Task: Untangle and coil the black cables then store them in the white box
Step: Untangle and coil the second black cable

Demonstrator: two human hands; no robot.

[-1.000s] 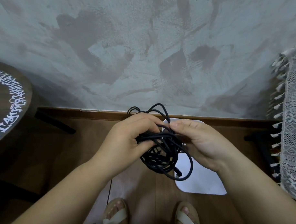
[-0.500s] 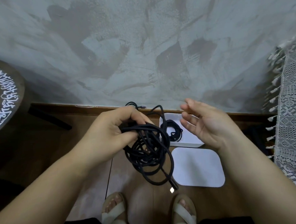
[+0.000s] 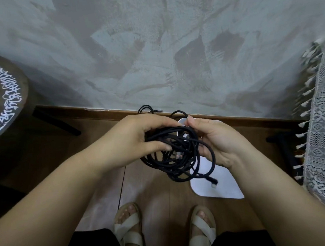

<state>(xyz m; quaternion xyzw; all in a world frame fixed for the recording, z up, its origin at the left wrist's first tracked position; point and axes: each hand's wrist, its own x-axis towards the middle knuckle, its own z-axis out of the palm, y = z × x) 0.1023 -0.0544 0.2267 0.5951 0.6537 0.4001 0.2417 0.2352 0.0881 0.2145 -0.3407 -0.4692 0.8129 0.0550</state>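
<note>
A tangled bundle of black cables (image 3: 177, 155) hangs in front of me above the floor. My left hand (image 3: 134, 140) grips the bundle's left side, fingers curled round several strands. From the right, my right hand (image 3: 215, 139) holds strands with fingers curled into the tangle. One cable end with a plug (image 3: 213, 181) dangles at the lower right. The white box (image 3: 182, 121) on the floor by the wall is mostly hidden behind my hands. Its white lid (image 3: 221, 185) lies flat on the floor nearer me.
A grey plaster wall (image 3: 155, 58) with a wooden skirting rises ahead. At the left is a dark round table (image 3: 7, 95) with white lettering, at the right a lace cloth with tassels (image 3: 320, 117). My sandalled feet (image 3: 128, 229) stand on the wood floor.
My right hand, which had let go and opened half a second ago, has come back and taken hold of the bundle. The cable end now dangles further right, over the lid.
</note>
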